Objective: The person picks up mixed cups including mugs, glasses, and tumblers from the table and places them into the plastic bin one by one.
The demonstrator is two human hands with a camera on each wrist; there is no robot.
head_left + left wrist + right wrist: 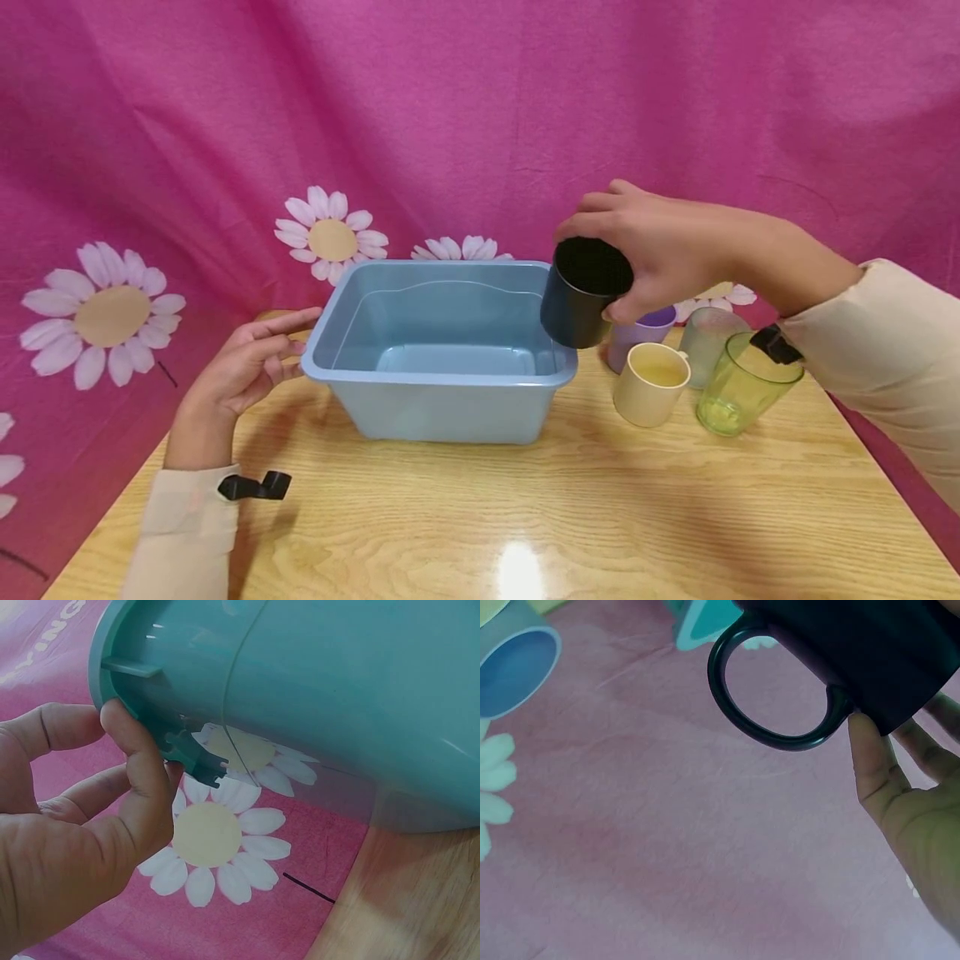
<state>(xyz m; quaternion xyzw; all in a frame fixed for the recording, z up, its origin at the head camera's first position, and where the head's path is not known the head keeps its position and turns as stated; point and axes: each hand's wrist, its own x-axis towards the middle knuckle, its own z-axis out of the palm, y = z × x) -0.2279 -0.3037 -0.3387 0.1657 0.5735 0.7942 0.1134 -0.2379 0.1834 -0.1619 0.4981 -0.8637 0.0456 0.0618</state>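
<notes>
Right hand (663,242) pinches black mug (572,310) near right end of blue tub (442,408); left hand (242,364), fingers spread, touches tub's left rim.

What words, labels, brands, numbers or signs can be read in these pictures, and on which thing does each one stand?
"YING": white letters on the pink cloth, top left of the left wrist view; what stands before it is cut off by the picture's edge.
No writing can be read on the tub or the black mug.
</notes>
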